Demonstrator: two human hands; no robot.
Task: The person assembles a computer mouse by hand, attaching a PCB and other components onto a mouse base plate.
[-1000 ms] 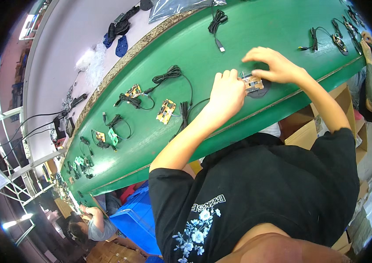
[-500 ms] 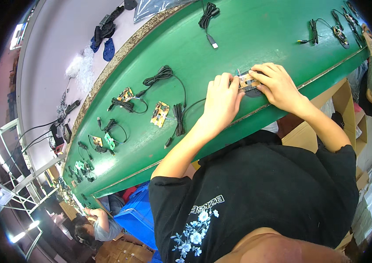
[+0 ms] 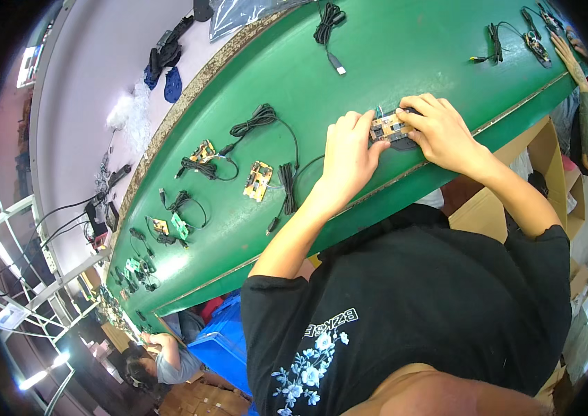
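Observation:
A tan circuit board [image 3: 390, 127] with dark parts lies between my two hands, close to the front edge of the green table. Beneath it, a black rounded piece [image 3: 405, 145] shows at the lower right. My left hand [image 3: 347, 158] pinches the board's left end with thumb and fingers. At the other end, my right hand [image 3: 442, 136] is closed on the board, its fingers bent over the edge. Thin coloured wires [image 3: 379, 111] stick up behind the board. A black cable [image 3: 310, 165] runs out to the left, passing behind my left wrist.
Left of me on the green table [image 3: 349, 76] lie another tan board [image 3: 258, 182], a bundled black cable [image 3: 287, 188] and several more boards with cables. A coiled USB cable [image 3: 329, 24] lies at the far side. Another person's hand [image 3: 566, 54] is at the far right, near wired parts [image 3: 535, 47].
My hands stay on the board, with a small shift of the fingers that bares more of it. At the far right, the other person's hands have come further over the table.

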